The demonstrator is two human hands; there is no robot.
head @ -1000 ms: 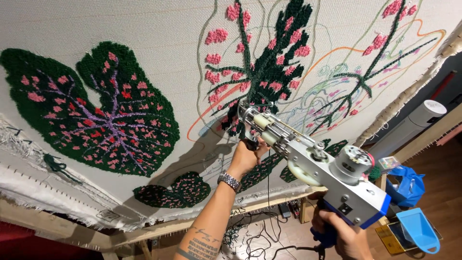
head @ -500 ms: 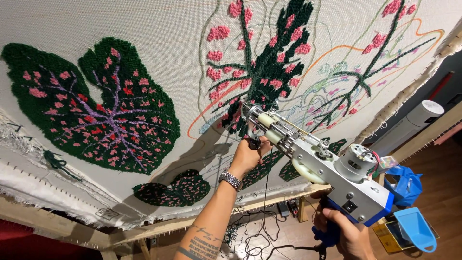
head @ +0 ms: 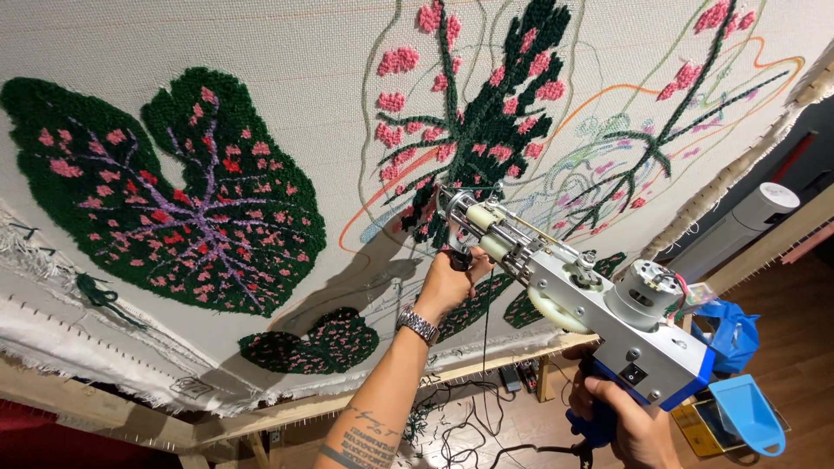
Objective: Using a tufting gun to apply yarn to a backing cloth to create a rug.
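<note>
The tufting gun (head: 578,300) is up against the stretched backing cloth (head: 287,52), its needle end pressed to the fabric just below the tall dark-green stem with pink flecks (head: 495,130). We hold it with both hands. Our left hand (head: 447,278) is closed around the front handle under the nose of the gun, fingers wrapped tight, a metal wristwatch (head: 417,324) on the wrist and lettering tattooed along the forearm. Our right hand (head: 630,426) is clenched on the blue rear grip at the bottom of the picture, below the silver body, the white gear wheel and the small motor.

To the left on the cloth sits a big finished leaf (head: 174,191) in dark green with purple veins and pink and red spots; a smaller tufted leaf (head: 313,343) lies below it, near the lower edge. To the right, thin outlines in orange, green and blue mark unfilled shapes (only the stems and a few pink dots are tufted there). The cloth is fixed to a wooden frame (head: 287,412). On the floor below we see loose yarn and cables, and a light-blue scoop (head: 745,412) beside the right hand.
</note>
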